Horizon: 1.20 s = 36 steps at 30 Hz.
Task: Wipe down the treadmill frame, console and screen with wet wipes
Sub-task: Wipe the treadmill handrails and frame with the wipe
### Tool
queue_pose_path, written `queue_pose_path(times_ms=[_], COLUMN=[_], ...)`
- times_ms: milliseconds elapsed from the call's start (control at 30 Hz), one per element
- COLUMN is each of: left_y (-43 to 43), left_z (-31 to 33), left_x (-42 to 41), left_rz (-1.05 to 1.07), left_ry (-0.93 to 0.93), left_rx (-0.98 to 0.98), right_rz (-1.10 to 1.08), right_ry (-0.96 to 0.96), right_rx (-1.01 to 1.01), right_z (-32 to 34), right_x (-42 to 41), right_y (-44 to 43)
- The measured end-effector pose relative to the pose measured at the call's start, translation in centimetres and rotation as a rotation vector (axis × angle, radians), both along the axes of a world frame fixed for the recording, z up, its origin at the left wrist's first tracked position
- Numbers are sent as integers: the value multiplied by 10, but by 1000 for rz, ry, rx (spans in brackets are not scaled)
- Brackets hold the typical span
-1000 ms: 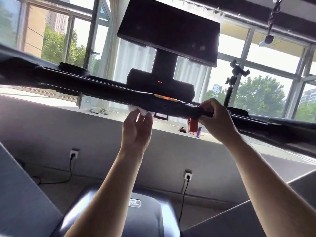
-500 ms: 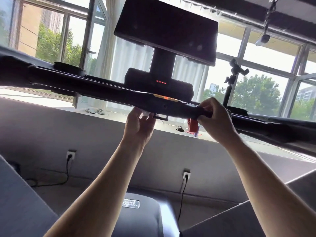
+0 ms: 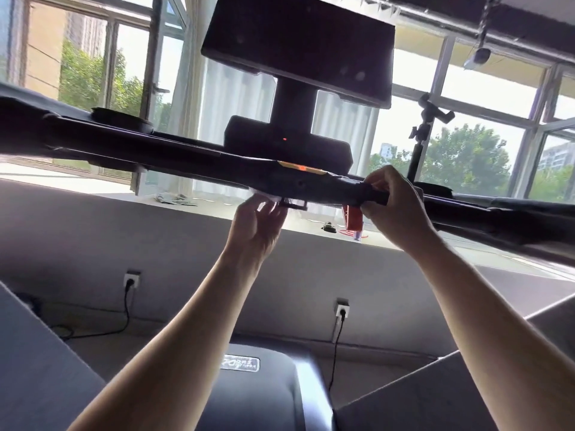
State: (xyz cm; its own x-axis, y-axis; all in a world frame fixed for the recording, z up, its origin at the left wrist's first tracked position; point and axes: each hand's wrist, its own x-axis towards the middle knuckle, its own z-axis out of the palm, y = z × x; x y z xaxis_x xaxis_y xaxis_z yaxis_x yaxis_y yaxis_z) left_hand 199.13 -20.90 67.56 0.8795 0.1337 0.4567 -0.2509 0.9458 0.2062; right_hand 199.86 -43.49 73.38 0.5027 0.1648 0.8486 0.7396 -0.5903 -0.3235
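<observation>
Our left hand (image 3: 256,223) sits just under the crossbar (image 3: 186,158), fingers curled round the wet wipe (image 3: 263,195), pressing it up against the underside beside a small bracket (image 3: 294,204). Our right hand (image 3: 396,209) wraps the crossbar further right, bracing. Best done, we judge, with the wipe spread flat, firm upward pressure and short strokes around the bracket. Console (image 3: 286,144) and screen (image 3: 298,42) stand above the crossbar.

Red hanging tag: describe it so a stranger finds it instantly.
Find the big dark rectangular screen up top, then the long black handlebar below it. Beside the right hand gripping that bar hangs a small red plastic tag, the only red piece dangling underneath.
</observation>
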Motion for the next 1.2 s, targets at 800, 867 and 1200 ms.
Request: queue_pose_path(times_ms=[800, 867, 1200], left_y=[-70, -71, -99], left_z=[-6, -10, 6], left_x=[-22, -27, -65], left_rz=[-64, -13, -11], left_ry=[99, 89, 183], left_rx=[130, 85, -37], right_rz=[-22, -10, -28], right_ry=[-22, -19, -11], right_rx=[-24, -17, -20], right_z=[-2, -2, -2], right_x=[-7, -8, -2], right_y=[1, 1, 0])
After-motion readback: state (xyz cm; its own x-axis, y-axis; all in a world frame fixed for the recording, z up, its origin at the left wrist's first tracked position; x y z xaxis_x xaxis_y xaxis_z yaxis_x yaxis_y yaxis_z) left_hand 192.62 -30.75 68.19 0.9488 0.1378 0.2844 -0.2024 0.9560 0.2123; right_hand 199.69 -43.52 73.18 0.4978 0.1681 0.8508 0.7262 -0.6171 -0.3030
